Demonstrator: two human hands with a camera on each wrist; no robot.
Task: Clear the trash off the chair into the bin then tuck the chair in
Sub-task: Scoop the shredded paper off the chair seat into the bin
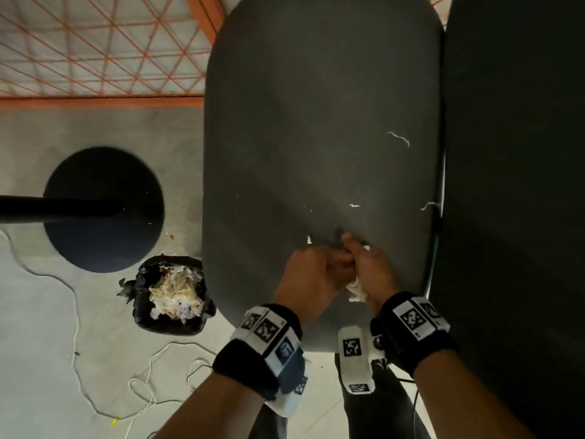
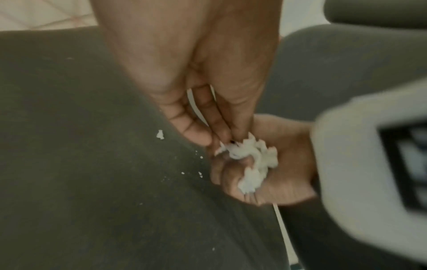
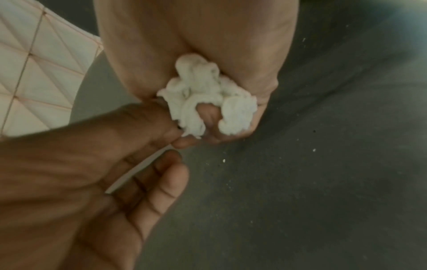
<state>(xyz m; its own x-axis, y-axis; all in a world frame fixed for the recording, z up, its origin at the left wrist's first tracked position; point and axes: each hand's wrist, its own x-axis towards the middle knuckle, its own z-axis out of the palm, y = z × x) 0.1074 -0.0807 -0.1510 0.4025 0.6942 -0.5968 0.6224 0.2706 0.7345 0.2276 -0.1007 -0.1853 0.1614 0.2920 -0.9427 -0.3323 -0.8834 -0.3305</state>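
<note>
The dark grey chair seat (image 1: 316, 122) fills the middle of the head view. Both hands meet over its near edge. My right hand (image 1: 370, 267) cups and grips a crumpled white tissue wad (image 3: 208, 98). My left hand (image 2: 221, 138) pinches the wad's edge (image 2: 231, 148) with thumb and fingertips, and a thin white strip (image 3: 138, 169) lies across its fingers. Small white scraps (image 1: 399, 137) and crumbs (image 1: 354, 205) lie scattered on the seat. The black-lined bin (image 1: 172, 294), holding crumpled paper, stands on the floor left of the seat.
A round black base with a dark pole (image 1: 104, 210) stands on the floor beyond the bin. White cable (image 1: 76, 312) loops over the floor at lower left. An orange grid fence (image 1: 95, 42) runs along the back. A dark upholstered panel (image 1: 512, 185) borders the seat's right side.
</note>
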